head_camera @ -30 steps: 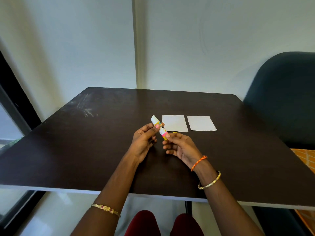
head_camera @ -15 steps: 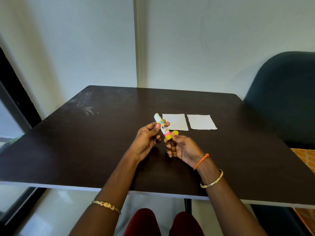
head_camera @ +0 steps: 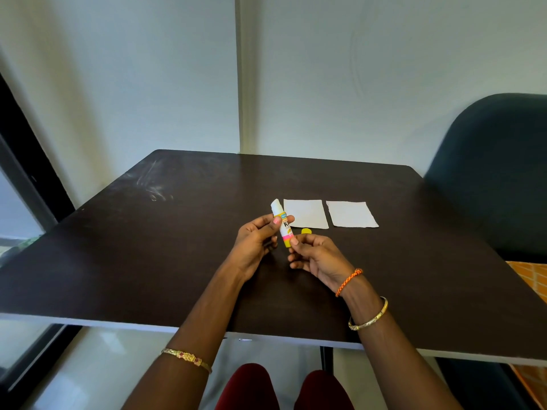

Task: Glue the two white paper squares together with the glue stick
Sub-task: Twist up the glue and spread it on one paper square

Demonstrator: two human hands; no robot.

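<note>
A person seated at a dark table [head_camera: 148, 261] held a glue stick [head_camera: 283, 226] over its near half, both forearms reaching in from the bottom of the view. The left hand [head_camera: 256, 242] gripped the tube's upper body, thumb and fingers curled round it just below the exposed white glue tip, which pointed up and away. The right hand [head_camera: 318, 255] pinched the yellow base between thumb and forefinger, its other fingers loosely curled beneath. The step in hand appeared to be winding glue out of the tube.

Just beyond the right hand's fingertips a small yellow cap [head_camera: 306, 231] lay on the table, apparently the stick's own.

Farther out, the two white paper squares lay flat and side by side, close but not touching: the left paper square [head_camera: 306, 213] just behind the glue tip, the right paper square [head_camera: 351, 214] beside it. Neither showed any sign of glue.

To do this step well, the base should be turned only a little, since an overextended stick can snap or smear. The left hand would best steady the tube while the right twisted, then one square should be pinned flat before the tip met it.

A dark chair [head_camera: 491, 173] stood at the table's right.
</note>
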